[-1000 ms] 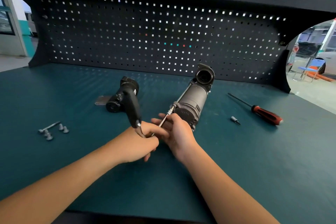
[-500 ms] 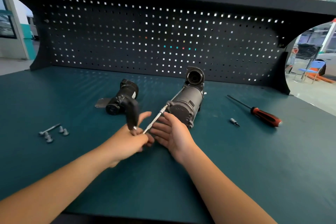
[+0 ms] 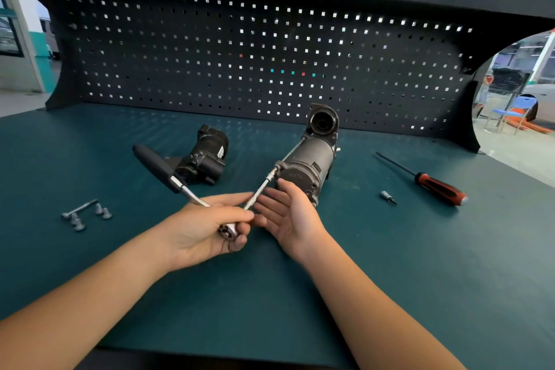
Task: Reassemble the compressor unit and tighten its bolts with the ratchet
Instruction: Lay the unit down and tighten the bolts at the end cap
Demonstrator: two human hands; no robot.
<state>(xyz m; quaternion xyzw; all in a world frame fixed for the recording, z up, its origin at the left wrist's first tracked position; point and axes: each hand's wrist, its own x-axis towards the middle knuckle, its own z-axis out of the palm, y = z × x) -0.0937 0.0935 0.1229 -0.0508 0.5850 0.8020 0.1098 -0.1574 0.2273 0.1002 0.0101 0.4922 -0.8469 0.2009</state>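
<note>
On the green bench [image 3: 420,264] the compressor [image 3: 306,159] lies before the pegboard [image 3: 210,54], the left hand [image 3: 207,228] grips the ratchet [image 3: 178,185] at its head, and the right hand [image 3: 288,216] waits open beside the extension [image 3: 259,191], which I think should be guided straight into the compressor during turning.

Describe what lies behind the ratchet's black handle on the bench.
The ratchet handle is held in front of the black compressor part on the green bench. It covers that part's near left end, which cannot be seen.
</note>
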